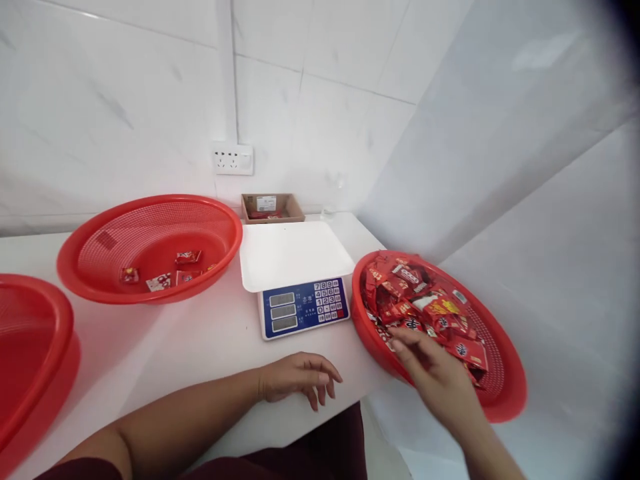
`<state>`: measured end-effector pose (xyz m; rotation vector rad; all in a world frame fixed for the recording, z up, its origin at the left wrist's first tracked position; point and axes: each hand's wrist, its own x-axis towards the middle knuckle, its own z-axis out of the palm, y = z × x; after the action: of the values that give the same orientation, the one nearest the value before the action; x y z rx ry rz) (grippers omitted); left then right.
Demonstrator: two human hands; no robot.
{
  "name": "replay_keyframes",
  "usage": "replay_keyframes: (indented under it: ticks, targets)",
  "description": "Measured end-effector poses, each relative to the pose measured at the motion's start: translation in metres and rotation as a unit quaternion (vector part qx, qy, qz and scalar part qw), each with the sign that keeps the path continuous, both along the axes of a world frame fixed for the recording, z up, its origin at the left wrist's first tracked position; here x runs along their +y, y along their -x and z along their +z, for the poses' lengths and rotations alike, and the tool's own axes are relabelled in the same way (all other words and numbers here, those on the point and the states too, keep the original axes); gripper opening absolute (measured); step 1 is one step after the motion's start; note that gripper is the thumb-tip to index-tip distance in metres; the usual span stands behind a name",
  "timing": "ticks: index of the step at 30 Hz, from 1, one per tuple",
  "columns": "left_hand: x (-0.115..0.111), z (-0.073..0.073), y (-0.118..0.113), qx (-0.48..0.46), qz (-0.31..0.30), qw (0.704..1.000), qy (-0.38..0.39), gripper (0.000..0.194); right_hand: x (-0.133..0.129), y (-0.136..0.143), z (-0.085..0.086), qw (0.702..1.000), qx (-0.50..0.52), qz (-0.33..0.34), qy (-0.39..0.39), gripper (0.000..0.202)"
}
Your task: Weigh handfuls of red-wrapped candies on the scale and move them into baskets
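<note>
Head: right hand [440, 380] over packets [400, 287]

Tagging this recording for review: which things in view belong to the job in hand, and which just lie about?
Apparently in use: right basket, red packets at the right hand; scale, near the left hand.

Seemingly lying about, untouched: cardboard box, middle basket, far-left basket.

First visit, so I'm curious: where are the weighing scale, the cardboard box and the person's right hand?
Weighing scale [297, 262]: head view, on its white tray.
Cardboard box [285, 203]: head view, on its inner back wall.
Right hand [440, 380]: head view, on its back.
</note>
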<state>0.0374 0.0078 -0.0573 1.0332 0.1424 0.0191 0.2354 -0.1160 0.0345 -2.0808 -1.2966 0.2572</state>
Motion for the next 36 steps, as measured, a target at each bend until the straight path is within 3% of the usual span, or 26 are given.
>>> replay_keyframes:
  ticks: [1, 3, 7, 10, 16, 20, 24, 30, 36]
  targets:
    - [0.005, 0.001, 0.001, -0.018, -0.031, 0.998, 0.058, 0.04, 0.001, -0.013, 0.008, 0.999, -0.006, -0.026, 0.03, 0.034]
    - [0.014, 0.004, 0.003, -0.053, -0.045, 0.989, 0.131, 0.043, 0.005, -0.034, 0.015, 0.991, -0.031, -0.003, 0.133, 0.037]
    - [0.026, 0.008, 0.007, -0.076, -0.011, 0.982, 0.172, 0.042, 0.018, -0.054, 0.01, 0.943, -0.09, 0.137, 0.29, 0.048]
    - [0.026, 0.007, 0.006, -0.068, 0.0, 0.979, 0.191, 0.042, 0.029, -0.05, 0.006, 0.929, -0.108, 0.149, 0.322, 0.055]
    - [0.022, 0.003, 0.004, -0.065, -0.02, 0.982, 0.176, 0.042, 0.043, -0.03, 0.008, 0.949, -0.132, 0.143, 0.248, 0.041]
    - [0.024, 0.002, 0.003, -0.053, -0.003, 0.985, 0.162, 0.039, 0.038, -0.038, 0.006, 0.958, -0.142, 0.141, 0.206, 0.036]
    - [0.025, 0.001, 0.002, -0.042, 0.015, 0.986, 0.158, 0.037, 0.029, -0.058, 0.009, 0.974, -0.141, 0.028, 0.176, 0.035]
    - [0.025, 0.001, 0.001, -0.034, 0.022, 0.987, 0.159, 0.036, 0.03, -0.079, 0.034, 0.97, -0.167, -0.134, 0.115, 0.035]
    - [0.027, -0.001, -0.001, -0.034, 0.027, 0.987, 0.155, 0.035, 0.08, -0.067, 0.068, 0.985, -0.096, -0.146, -0.001, 0.029]
